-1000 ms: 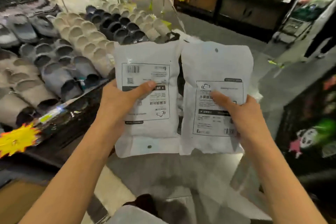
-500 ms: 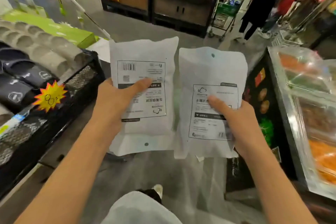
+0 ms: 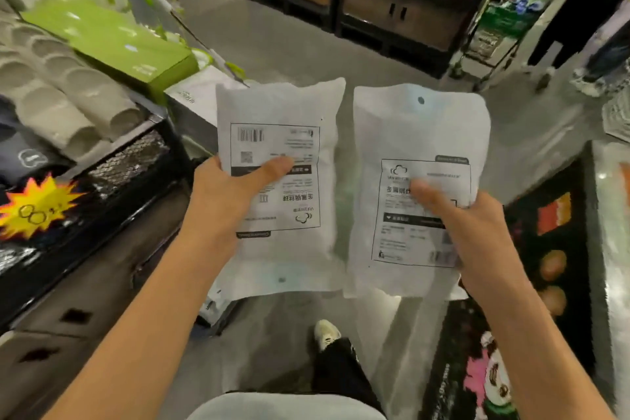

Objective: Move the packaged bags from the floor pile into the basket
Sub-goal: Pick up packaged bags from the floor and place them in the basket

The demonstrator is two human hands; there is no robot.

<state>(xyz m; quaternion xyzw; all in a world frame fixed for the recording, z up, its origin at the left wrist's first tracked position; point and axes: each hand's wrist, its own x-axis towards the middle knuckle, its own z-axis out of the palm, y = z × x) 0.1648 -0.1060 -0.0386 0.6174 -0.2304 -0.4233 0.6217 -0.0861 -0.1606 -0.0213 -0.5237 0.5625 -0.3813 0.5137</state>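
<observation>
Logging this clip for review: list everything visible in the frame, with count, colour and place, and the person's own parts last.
packaged bag, left: one, white, label upside down, held up.
packaged bag, right: one, white, label upright, held up.
slippers: many, beige, some dark, left display.
green box: one, behind the slippers.
price burst: one, yellow-orange, left display edge.
dark shelving: far back, across the grey floor.
shoe: one, pale, on the floor below.
left hand: grips the left bag, thumb on its label.
right hand: grips the right bag, thumb on its label.
</observation>
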